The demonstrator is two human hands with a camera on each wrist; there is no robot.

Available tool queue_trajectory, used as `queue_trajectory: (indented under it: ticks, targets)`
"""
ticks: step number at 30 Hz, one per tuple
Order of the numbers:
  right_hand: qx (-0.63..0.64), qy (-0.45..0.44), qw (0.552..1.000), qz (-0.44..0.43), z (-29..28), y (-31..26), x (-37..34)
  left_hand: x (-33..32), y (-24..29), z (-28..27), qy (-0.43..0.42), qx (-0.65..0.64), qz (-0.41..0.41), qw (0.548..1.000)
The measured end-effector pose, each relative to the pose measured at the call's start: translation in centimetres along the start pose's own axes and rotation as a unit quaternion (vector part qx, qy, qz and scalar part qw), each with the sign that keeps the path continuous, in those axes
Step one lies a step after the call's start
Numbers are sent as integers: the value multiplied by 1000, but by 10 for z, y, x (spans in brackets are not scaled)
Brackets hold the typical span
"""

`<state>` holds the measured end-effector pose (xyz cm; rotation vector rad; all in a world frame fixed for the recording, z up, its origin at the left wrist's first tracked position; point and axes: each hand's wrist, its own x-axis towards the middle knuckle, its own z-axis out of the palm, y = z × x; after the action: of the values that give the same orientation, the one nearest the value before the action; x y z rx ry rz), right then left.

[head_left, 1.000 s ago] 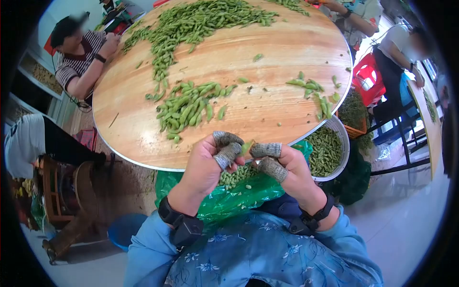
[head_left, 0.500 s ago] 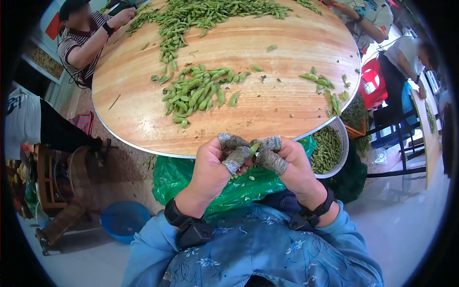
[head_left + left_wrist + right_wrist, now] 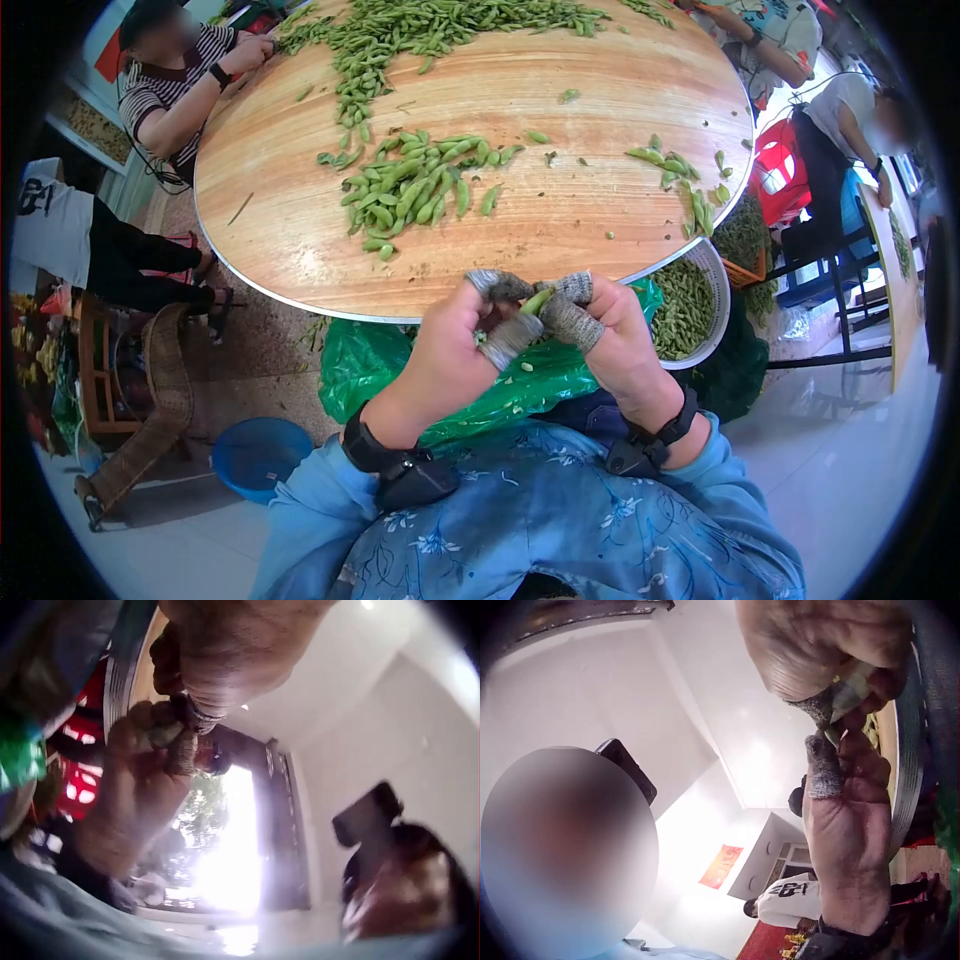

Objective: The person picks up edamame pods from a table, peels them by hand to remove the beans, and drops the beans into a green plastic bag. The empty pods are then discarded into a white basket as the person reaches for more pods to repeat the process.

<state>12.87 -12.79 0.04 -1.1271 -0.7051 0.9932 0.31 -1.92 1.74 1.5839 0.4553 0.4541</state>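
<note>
Between the hands, just past the table's near edge, is a green soybean pod [image 3: 537, 301]. My left hand [image 3: 445, 345] pinches it from one side, with grey knit sleeves on thumb and forefinger. On the other side my right hand [image 3: 622, 350], its thumb and forefinger sleeved alike, grips the pod too. Fingertips of both hands nearly meet and hide part of it. Under the hands lies a green plastic bag [image 3: 360, 365] with some shelled beans [image 3: 527, 367] on it. In the right wrist view the sleeved thumb of the left hand [image 3: 851, 832] points at the right fingers.
The round wooden table [image 3: 320, 240] carries a small pod heap [image 3: 410, 190] and a large one [image 3: 450, 30] farther back. A white basket [image 3: 718, 300] of pods stands at its right. A blue basin [image 3: 262, 450] is on the floor. Several people are around.
The head view has shifted slightly. Both hands stay together at the table edge, turning and working a pod between their fingertips. A person at the left has shifted an arm toward the table.
</note>
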Motion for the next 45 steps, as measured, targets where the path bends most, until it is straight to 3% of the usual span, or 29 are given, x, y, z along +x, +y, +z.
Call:
queue_trajectory:
  ticks: [1,2,3,5,6,13,15,18,23,25,27,28,31,34,35,37,38,39,40,41,42,43,44,45]
  targets:
    - [0,-1,1000,-2,0,-1,0,-1,3,0,-7,204,97,974]
    - [10,-4,1000,-10,1,-3,0,0,-4,0,1,293,165,942]
    - [20,-6,1000,-16,1,-3,-1,1,-7,-1,1,294,165,941]
    - [14,-11,1000,-16,2,-2,-1,1,-11,-4,-14,426,263,865]
    - [7,-17,1000,-16,2,-1,-1,1,-12,-1,12,409,293,864]
    - [-19,-37,997,-59,1,-2,-6,-3,-12,2,6,267,251,930]
    - [-9,-37,996,-75,1,0,-6,-5,-8,2,-27,109,70,991]
    - [-25,-21,997,-64,0,-2,-6,-4,-5,7,32,144,93,985]
    - [-121,-48,989,-66,-1,-6,-9,-6,-1,1,5,128,99,987]
    - [-129,-47,989,-47,1,-10,-10,-7,-2,-2,-44,-25,-38,998]
    - [-261,-64,957,-107,0,-13,-10,-8,1,-2,-54,-48,-71,995]
    - [-261,-66,957,-108,1,-13,-10,-8,3,-3,-64,-71,-104,990]
    - [-293,-88,940,-151,2,-9,-10,-9,-1,-7,-85,-78,-140,983]
    - [-313,-90,929,-173,2,-5,-11,-9,-7,-4,-86,-112,-117,983]
    - [-335,-91,922,-169,0,-3,-13,-10,-11,-3,-86,-111,-117,983]
    - [-356,-92,915,-166,-4,-3,-15,-11,-20,-2,-79,-15,-35,996]
    - [-378,-55,908,-174,-10,-4,-17,-11,-17,-3,-79,-15,-35,996]
    - [-398,-18,899,-181,-17,-5,-21,-12,-11,-6,-111,75,-38,990]
    - [-396,14,906,-145,-32,-4,-25,-11,-3,-9,-143,165,-41,975]
    - [-431,25,893,-127,-48,-13,-29,-9,5,-11,-143,166,-41,975]
    - [-482,69,873,-26,-61,-26,-34,-6,14,-13,-151,250,-28,956]
    - [-514,124,848,-29,-80,-26,-37,-1,19,-15,-158,332,-14,930]
    - [-497,177,849,-26,-90,-31,-43,6,17,-16,-159,332,-14,930]
    - [-535,206,819,-8,-103,-33,-50,16,11,-18,-85,378,80,918]
